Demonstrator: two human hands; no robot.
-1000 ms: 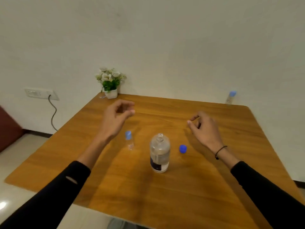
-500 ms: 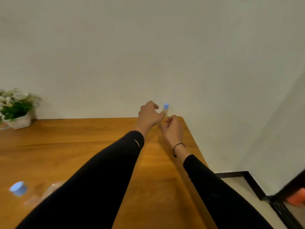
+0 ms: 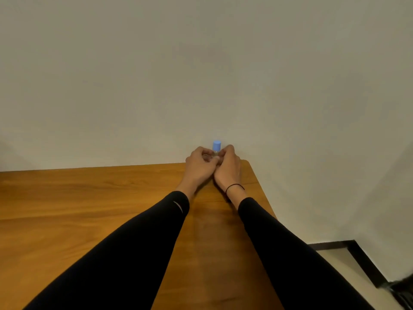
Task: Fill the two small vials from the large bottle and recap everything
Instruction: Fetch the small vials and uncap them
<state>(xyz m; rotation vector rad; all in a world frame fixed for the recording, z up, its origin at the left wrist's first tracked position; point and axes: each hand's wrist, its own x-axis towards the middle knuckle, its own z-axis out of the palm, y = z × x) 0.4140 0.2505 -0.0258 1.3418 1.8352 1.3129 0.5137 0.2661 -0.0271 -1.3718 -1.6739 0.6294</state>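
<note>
A small vial with a light blue cap (image 3: 216, 146) stands upright at the far right corner of the wooden table (image 3: 89, 198), close to the wall. My left hand (image 3: 199, 163) and my right hand (image 3: 228, 164) meet around it, and fingers of both pinch its clear body just below the cap. Most of the vial's body is hidden behind the fingers. The large bottle, the other vial and the loose blue cap are out of view.
The pale wall (image 3: 201, 74) rises directly behind the vial. The table's right edge (image 3: 261, 193) runs close beside my right arm, with floor and a dark skirting (image 3: 335, 245) beyond it.
The view has swung right, away from the large bottle and the plant. Both hands reached to the far corner and closed round the capped vial, which the left hand was only nearing before.
</note>
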